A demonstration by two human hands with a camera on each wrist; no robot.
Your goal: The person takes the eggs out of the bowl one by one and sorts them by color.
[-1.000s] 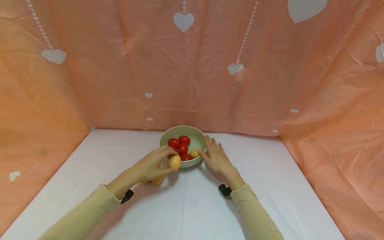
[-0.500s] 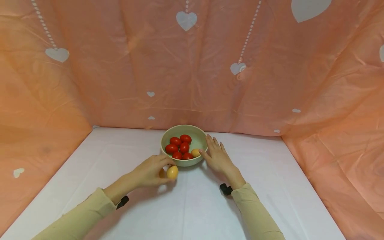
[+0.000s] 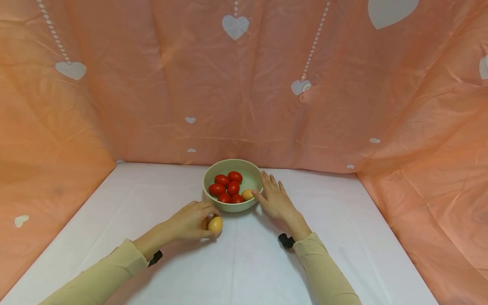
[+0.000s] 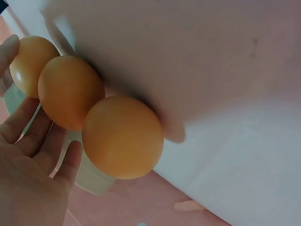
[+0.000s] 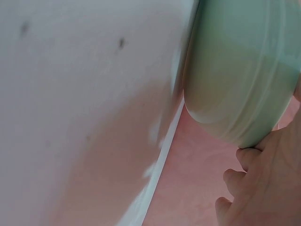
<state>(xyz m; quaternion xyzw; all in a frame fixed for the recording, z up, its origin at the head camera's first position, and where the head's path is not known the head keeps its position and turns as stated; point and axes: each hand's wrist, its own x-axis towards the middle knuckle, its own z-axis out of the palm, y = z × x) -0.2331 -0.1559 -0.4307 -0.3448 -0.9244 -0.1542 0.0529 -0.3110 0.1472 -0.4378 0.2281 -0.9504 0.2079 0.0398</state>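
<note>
My left hand (image 3: 192,221) holds a smooth, egg-shaped yellow tomato (image 3: 215,225) between thumb and fingers, low over the table before the bowl. In the left wrist view that held yellow tomato (image 4: 32,66) is farthest off. Two more yellow tomatoes, a middle one (image 4: 70,93) and a nearest one (image 4: 123,137), line up beside it, mostly hidden by the hand in the head view. A pale green bowl (image 3: 249,171) contains several red tomatoes (image 3: 233,188) and one yellow tomato (image 3: 247,195). Against its right side rests my right hand (image 3: 277,202), fingers extended, thumb at the rim.
A white cloth (image 3: 324,212) covers the table. Pink-orange curtains (image 3: 267,118) with white hearts hang behind and at both sides; the bowl stands close to the back one.
My left hand, with the yellow tomato, has moved from the bowl's front rim down and slightly left toward the table. My right hand has stayed at the bowl.
</note>
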